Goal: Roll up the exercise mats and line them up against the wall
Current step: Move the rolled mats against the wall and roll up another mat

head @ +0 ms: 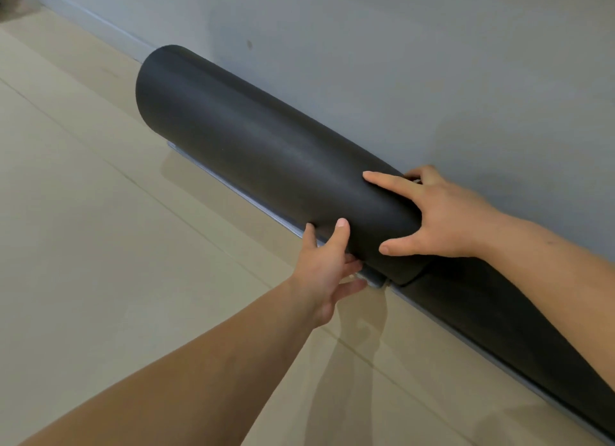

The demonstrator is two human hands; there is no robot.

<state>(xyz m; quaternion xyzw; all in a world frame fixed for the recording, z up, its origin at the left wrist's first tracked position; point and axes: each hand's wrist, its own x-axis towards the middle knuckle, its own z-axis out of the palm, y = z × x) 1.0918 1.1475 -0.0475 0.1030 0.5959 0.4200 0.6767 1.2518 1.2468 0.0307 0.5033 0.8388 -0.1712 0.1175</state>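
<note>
A: Head view. Where is the mat?

B: The rolled mat (259,153), dark and tightly wound, lies on the floor (100,229) with its long side against the wall (432,63). A pale grey edge (376,279) shows under it on the floor side.

A: Any other mat?

B: A second mat (499,322), also rolled and dark, lies along the same wall at the lower right. The two meet end to end. The near end of the first sits slightly over the end of the second.

A: Left hand?

B: The left hand (324,276) is at the floor side of the first roll, near its right end. The thumb and one finger point up, straight, against the curve. The other fingers reach in beneath the roll. Grip spread, not closed round anything.

A: Right hand?

B: The right hand (442,219) lies over that same end from above. Its fingers are spread wide: the forefinger along the top, the thumb low on the front, and at least one finger on the wall side. Grip spread, pressing on the roll.

A: Floor?

B: Beige tiles with thin joints. Arm shadows fall on them.
</note>
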